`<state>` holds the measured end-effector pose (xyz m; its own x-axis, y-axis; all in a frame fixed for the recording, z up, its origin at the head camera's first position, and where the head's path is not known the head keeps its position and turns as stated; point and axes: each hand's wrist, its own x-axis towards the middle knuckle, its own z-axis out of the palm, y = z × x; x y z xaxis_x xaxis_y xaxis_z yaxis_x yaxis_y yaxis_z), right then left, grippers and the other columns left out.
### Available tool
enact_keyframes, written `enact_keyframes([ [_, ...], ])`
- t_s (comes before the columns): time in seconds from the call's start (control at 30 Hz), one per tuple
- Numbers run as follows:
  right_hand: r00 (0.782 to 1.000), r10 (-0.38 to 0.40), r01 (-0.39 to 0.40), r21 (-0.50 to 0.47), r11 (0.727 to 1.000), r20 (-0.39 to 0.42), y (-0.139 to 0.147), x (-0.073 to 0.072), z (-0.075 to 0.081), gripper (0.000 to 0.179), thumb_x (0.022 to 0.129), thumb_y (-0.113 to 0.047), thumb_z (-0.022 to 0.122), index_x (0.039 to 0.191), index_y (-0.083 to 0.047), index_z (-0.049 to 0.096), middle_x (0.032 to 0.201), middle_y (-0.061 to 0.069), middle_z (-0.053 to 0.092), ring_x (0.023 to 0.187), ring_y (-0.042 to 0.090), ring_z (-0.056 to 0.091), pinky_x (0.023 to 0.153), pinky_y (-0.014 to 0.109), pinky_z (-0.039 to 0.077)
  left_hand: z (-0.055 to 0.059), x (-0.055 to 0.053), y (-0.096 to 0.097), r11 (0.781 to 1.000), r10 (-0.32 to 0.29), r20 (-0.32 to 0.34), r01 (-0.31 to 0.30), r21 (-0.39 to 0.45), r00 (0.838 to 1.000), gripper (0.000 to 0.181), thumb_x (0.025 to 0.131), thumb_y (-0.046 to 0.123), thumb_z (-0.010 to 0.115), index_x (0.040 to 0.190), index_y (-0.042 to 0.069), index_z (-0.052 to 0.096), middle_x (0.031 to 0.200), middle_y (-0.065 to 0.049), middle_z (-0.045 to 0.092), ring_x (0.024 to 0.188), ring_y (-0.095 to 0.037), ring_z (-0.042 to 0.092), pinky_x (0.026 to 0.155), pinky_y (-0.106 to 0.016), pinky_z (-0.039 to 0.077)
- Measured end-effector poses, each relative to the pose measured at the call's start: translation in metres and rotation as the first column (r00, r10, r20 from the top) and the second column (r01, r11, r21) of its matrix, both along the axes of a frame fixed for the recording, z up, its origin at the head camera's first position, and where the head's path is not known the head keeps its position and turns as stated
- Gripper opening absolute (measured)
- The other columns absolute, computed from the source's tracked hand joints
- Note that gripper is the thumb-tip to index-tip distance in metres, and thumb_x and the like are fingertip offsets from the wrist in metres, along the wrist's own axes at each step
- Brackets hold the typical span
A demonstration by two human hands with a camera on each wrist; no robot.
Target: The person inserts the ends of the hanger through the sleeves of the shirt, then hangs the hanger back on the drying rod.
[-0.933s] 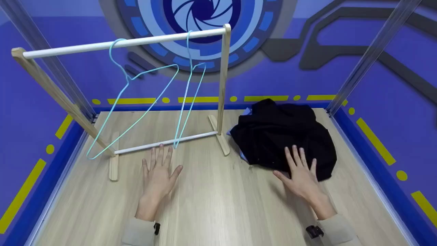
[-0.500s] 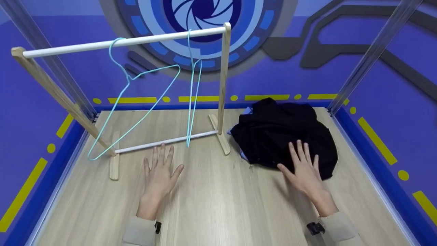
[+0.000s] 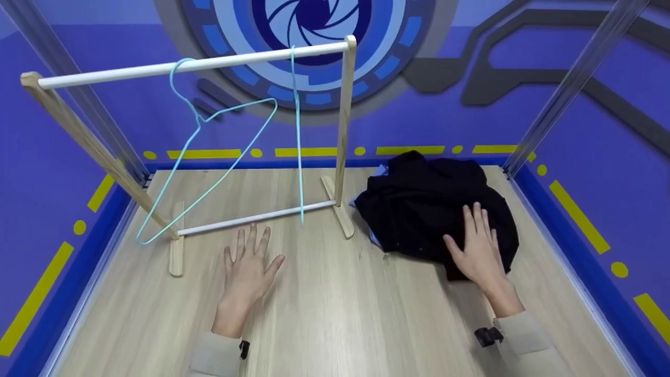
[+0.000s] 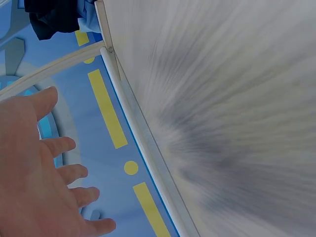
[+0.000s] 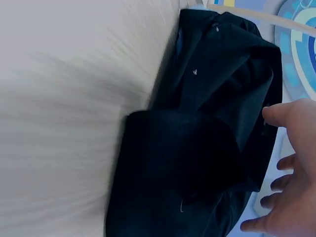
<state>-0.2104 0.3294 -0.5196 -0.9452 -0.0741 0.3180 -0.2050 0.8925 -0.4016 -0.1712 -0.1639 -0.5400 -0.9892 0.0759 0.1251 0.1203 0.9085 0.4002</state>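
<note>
My left hand is spread palm down over the table, its fingertips just short of the rack's lower bar. Nothing is in it, and the left wrist view shows the same spread fingers. My right hand, fingers straight, overlaps the front right of a crumpled black garment. In the right wrist view that black cloth lies in folds beside the thumb. A bit of light blue cloth peeks from under its left side. Two light blue wire hangers hang from the rack: the left hanger and the right hanger.
The wooden clothes rack stands at the back left, with a white top rail and feet on the wooden table. Blue patterned walls enclose the back and sides, with clear corner posts.
My right hand has moved forward and right over the black garment. The right hanger has swung round to edge-on. My left hand has barely shifted.
</note>
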Motion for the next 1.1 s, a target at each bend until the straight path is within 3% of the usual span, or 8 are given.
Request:
enact_keyframes([
  [0.33,0.998,-0.049,0.047,-0.049,0.998,-0.033,0.015,-0.024,0.012,0.083,0.096,-0.019,0.07,0.158,0.008,0.023,0.165,0.03,0.014,0.152,0.046,0.011,0.111,0.074,0.016,-0.003,-0.001,0.004,1.0,0.01,0.001,-0.01,0.023,1.0,0.07,0.104,0.044,0.058,0.159,0.008,0.036,0.165,-0.026,0.02,0.151,-0.05,0.014,0.111,-0.076,0.009],
  [0.57,0.993,-0.096,0.1,-0.064,0.993,0.067,0.022,-0.036,0.005,0.098,0.092,-0.027,0.077,0.158,0.01,0.016,0.165,0.033,0.008,0.151,0.049,0.006,0.11,0.077,0.013,-0.002,0.0,0.006,1.0,0.012,0.003,-0.013,0.022,1.0,0.067,0.104,0.042,0.058,0.158,0.008,0.039,0.162,-0.029,0.025,0.147,-0.051,0.023,0.111,-0.075,0.013],
  [0.77,0.979,-0.139,0.153,-0.083,0.985,0.151,0.025,-0.038,-0.003,0.112,0.089,-0.033,0.08,0.16,0.008,0.005,0.164,0.036,0.002,0.15,0.052,0.004,0.105,0.08,0.018,-0.004,0.0,0.006,1.0,0.007,0.023,-0.008,0.019,1.0,0.064,0.105,0.042,0.057,0.156,0.007,0.042,0.159,-0.031,0.029,0.145,-0.051,0.027,0.111,-0.074,0.015],
  [0.9,0.971,-0.161,0.174,-0.062,0.983,0.176,0.026,-0.038,-0.006,0.113,0.089,-0.036,0.081,0.159,0.008,0.004,0.161,0.039,0.006,0.145,0.059,0.015,0.102,0.079,0.026,-0.004,0.001,0.006,1.0,0.008,0.015,-0.008,0.017,1.0,0.063,0.104,0.04,0.059,0.154,0.006,0.045,0.155,-0.032,0.034,0.143,-0.05,0.031,0.111,-0.074,0.017],
  [1.1,0.967,-0.162,0.176,-0.056,0.983,0.197,0.027,-0.039,-0.009,0.114,0.089,-0.033,0.081,0.158,0.011,0.002,0.147,0.049,0.029,0.127,0.065,0.039,0.099,0.07,0.038,-0.006,0.003,0.006,1.0,-0.001,-0.004,0.001,0.005,1.0,0.06,0.105,0.039,0.059,0.152,0.004,0.046,0.153,-0.032,0.036,0.141,-0.05,0.033,0.11,-0.072,0.019],
])
